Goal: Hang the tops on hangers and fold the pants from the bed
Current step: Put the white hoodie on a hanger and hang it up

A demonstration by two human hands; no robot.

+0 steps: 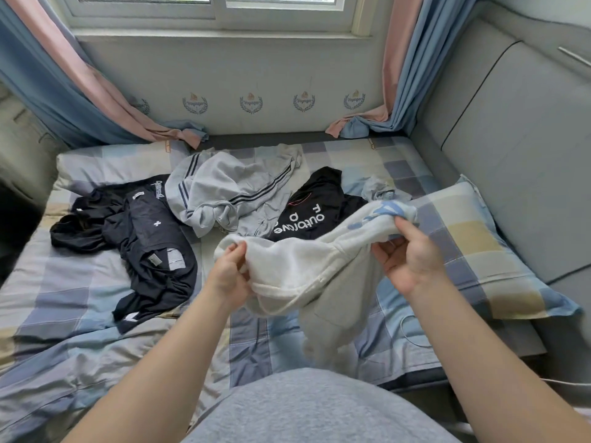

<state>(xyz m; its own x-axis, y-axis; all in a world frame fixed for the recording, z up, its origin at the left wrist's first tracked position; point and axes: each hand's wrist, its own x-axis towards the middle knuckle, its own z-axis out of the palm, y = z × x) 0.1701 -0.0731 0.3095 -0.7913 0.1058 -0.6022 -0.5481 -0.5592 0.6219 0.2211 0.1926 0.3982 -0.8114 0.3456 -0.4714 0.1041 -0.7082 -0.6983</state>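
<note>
Above a checked bed (76, 302), a person holds up a white fleecy garment (297, 266) with pale blue print at centre frame. The left hand (230, 271) has its fingers curled in and pinches the cloth's left edge. The right hand (411, 255), right of centre, grips a bunched fold beside the blue print, thumb on top. The garment stretches between the two hands, and its lower part droops toward the sheet at lower centre.

Other clothes lie on the bed behind it — a grey garment with dark stripes (233, 187) at upper centre, touching a black top with white lettering (315, 212) just to its right. A heap of black clothes (150, 247) spreads at left of centre. A small crumpled grey-blue piece (382, 190) sits near the checked pillow (476, 251) at right. Blue-and-pink curtains (399, 75) hang on both sides of the window (217, 14) along the top of the frame.
</note>
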